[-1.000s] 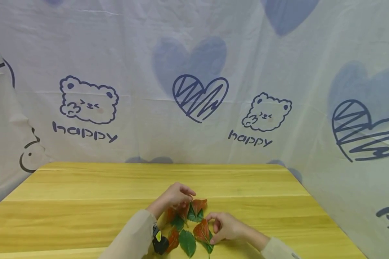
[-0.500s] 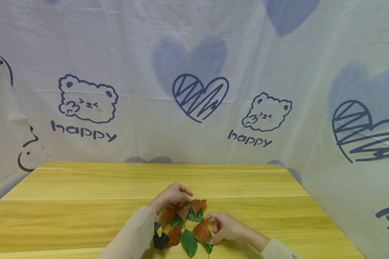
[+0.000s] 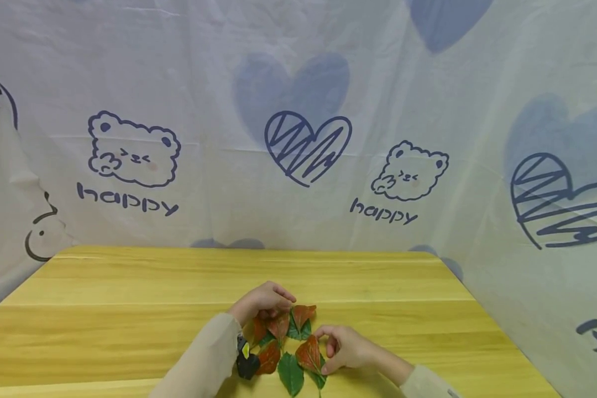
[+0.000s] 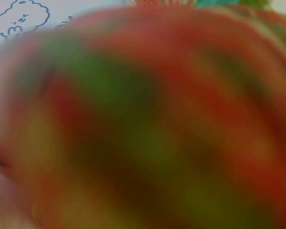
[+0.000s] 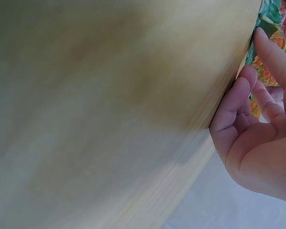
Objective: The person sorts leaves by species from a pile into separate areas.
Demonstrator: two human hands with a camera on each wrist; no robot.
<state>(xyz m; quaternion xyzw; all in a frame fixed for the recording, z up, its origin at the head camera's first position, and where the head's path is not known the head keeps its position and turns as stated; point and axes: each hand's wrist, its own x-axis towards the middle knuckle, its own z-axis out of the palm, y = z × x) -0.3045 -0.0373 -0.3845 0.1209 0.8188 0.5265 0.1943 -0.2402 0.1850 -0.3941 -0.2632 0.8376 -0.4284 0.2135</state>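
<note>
Red and green leaves form a rough ring at the table's near middle. My left hand (image 3: 265,301) reaches over its upper left, its fingers touching a red leaf (image 3: 278,327); whether they pinch it is hidden. Another red leaf (image 3: 302,315) overlaps a green leaf at the top. On the right side, my right hand (image 3: 345,348) touches a red leaf (image 3: 308,354) lying on a green one, index finger outstretched at its upper edge and thumb at its lower edge. Between the wrists lies a plain green leaf (image 3: 291,374). Blurred red-green leaf surface (image 4: 181,119) fills the left wrist view.
The yellow wooden table (image 3: 154,309) extends to both sides and behind the leaves. A white curtain (image 3: 219,188) with hearts and bears hangs at its far edge. The black left wrist camera (image 3: 247,362) sits against a red leaf (image 3: 268,358) at the ring's lower left.
The red leaf beside the left wrist camera has shifted slightly up and right. The red leaf under my left hand has moved a little left. My right hand stays in place.
</note>
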